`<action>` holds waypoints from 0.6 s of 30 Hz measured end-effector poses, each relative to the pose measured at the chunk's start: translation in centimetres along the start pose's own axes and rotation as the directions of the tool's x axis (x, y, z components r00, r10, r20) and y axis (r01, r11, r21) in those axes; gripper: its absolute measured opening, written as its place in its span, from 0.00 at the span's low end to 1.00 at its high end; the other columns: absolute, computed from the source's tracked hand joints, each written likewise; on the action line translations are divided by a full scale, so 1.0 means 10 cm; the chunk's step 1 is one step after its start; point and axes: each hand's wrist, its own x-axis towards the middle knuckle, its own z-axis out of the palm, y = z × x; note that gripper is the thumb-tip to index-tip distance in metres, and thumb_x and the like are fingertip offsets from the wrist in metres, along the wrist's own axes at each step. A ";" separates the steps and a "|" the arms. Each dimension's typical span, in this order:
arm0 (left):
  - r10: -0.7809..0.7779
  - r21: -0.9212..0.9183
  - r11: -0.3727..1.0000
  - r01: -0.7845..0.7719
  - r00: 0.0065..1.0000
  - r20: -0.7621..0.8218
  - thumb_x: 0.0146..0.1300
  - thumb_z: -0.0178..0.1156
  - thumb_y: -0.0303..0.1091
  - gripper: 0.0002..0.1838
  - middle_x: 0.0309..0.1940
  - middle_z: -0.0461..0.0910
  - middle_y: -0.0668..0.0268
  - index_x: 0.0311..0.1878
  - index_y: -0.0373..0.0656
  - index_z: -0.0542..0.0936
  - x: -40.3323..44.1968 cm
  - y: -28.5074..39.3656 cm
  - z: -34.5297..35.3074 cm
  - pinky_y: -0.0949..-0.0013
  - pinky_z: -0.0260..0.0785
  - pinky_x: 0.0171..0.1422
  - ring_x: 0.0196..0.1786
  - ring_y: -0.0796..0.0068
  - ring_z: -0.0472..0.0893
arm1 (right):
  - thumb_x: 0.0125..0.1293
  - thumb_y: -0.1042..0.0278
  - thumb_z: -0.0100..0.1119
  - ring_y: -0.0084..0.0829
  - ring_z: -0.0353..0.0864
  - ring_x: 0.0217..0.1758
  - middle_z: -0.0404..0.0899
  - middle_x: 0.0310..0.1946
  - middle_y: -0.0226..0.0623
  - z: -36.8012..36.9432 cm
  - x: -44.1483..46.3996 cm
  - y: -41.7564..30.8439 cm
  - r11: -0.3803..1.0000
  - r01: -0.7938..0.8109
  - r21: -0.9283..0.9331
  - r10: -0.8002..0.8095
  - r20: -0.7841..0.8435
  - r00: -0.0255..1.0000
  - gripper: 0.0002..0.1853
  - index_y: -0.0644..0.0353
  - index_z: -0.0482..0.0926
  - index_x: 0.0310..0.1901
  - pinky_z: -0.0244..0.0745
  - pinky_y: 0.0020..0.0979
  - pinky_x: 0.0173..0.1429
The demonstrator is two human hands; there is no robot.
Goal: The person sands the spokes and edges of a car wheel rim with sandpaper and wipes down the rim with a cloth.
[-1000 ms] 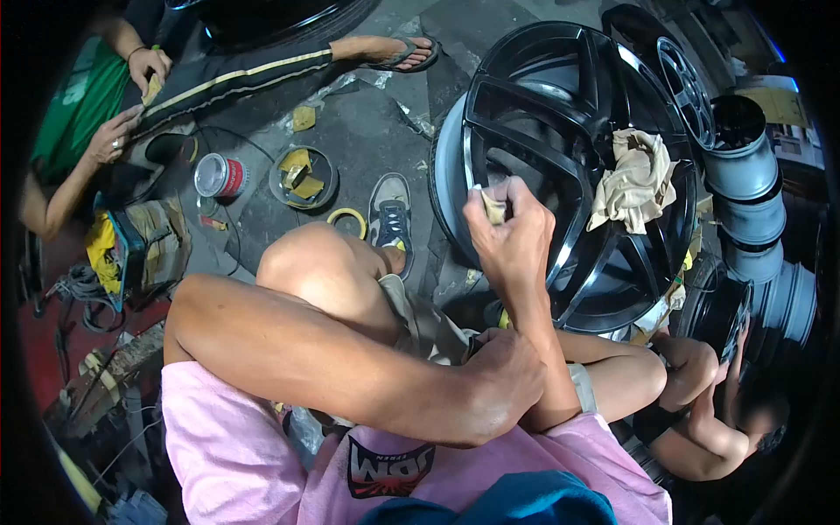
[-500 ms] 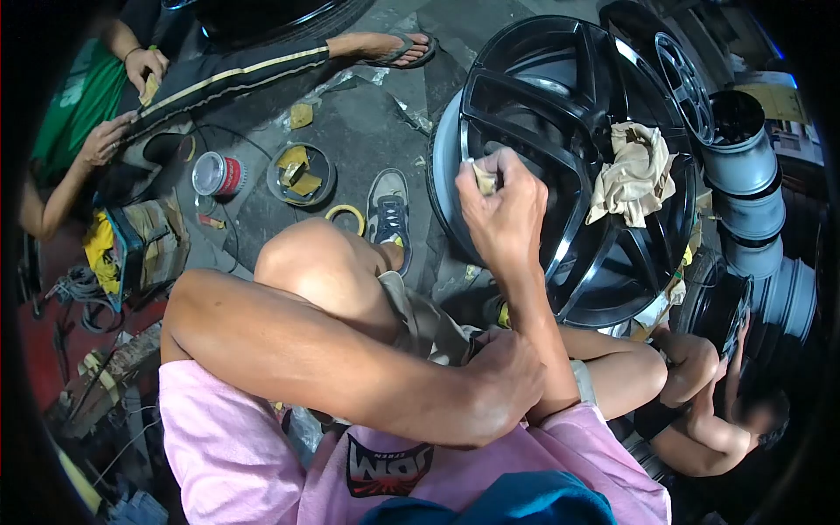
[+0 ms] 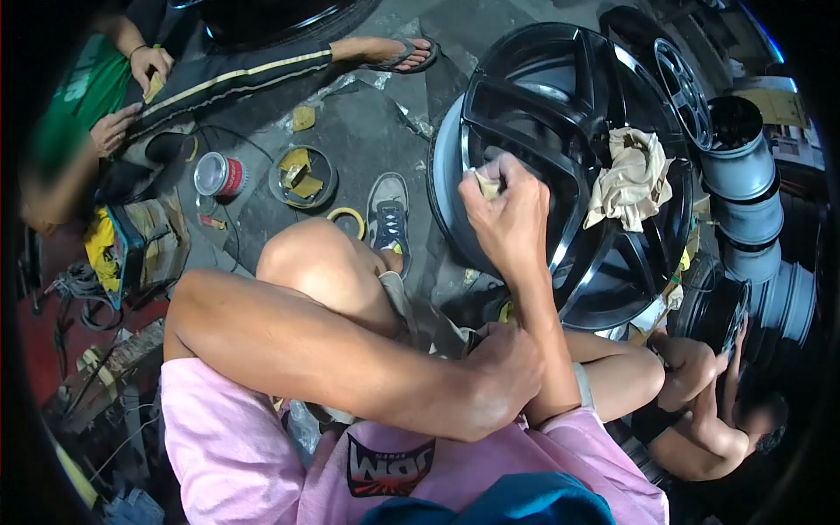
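Wearer's hands (image 3: 507,206): 2. Yellow piece (image 3: 489,186) held: 1. Large black wheel (image 3: 525,129): 1. Smaller spoked wheel (image 3: 684,92), upright: 1. Stacked silver rims (image 3: 742,169): at least 3, remainder unclear. Crumpled cloth (image 3: 628,182): 1. Red-label tin (image 3: 232,177): 1. Bowl (image 3: 333,179): 1. Floor scrap (image 3: 304,118), yellow: 1. Tape roll (image 3: 360,225): 1. Other people (image 3: 704,442): 2. Sandal (image 3: 424,59): 1 observed.

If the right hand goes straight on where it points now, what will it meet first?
The right hand would probably meet the black wheel first, at the spoke just ahead; depth is unclear, so it may touch it already.
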 end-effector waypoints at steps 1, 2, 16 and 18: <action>0.090 0.048 0.995 -0.090 0.996 -0.005 0.69 0.60 0.35 0.13 0.44 0.90 0.62 0.46 0.36 0.87 -0.01 -0.04 -0.01 0.65 0.80 0.55 0.46 0.67 0.89 | 0.67 0.67 0.72 0.57 0.91 0.33 0.87 0.27 0.57 0.01 0.04 0.02 1.000 -0.011 -0.001 0.011 -0.001 1.000 0.12 0.71 0.85 0.36 0.83 0.49 0.44; 0.097 0.042 0.994 -0.096 0.995 -0.006 0.69 0.60 0.35 0.13 0.44 0.90 0.62 0.46 0.36 0.87 -0.01 0.00 0.01 0.65 0.80 0.55 0.46 0.67 0.89 | 0.67 0.67 0.72 0.58 0.90 0.33 0.87 0.27 0.57 0.04 0.10 0.01 1.000 -0.005 0.022 0.005 -0.016 1.000 0.12 0.71 0.85 0.36 0.83 0.49 0.44; 0.021 -0.452 0.658 0.602 0.585 0.811 0.63 0.71 0.30 0.06 0.37 0.95 0.57 0.37 0.44 0.95 0.45 -0.20 0.23 0.57 0.88 0.45 0.45 0.58 0.96 | 0.68 0.65 0.71 0.65 0.89 0.40 0.86 0.32 0.61 0.10 0.11 0.12 0.998 0.060 0.034 -0.056 -0.099 0.993 0.13 0.69 0.83 0.39 0.82 0.51 0.45; -0.105 -0.457 0.480 0.749 0.566 0.818 0.64 0.69 0.29 0.07 0.37 0.92 0.46 0.36 0.36 0.93 0.26 -0.35 0.30 0.50 0.88 0.50 0.46 0.47 0.94 | 0.66 0.70 0.71 0.68 0.88 0.47 0.89 0.39 0.63 0.06 0.04 0.11 0.995 0.060 0.083 -0.056 -0.050 0.997 0.10 0.71 0.83 0.38 0.83 0.58 0.53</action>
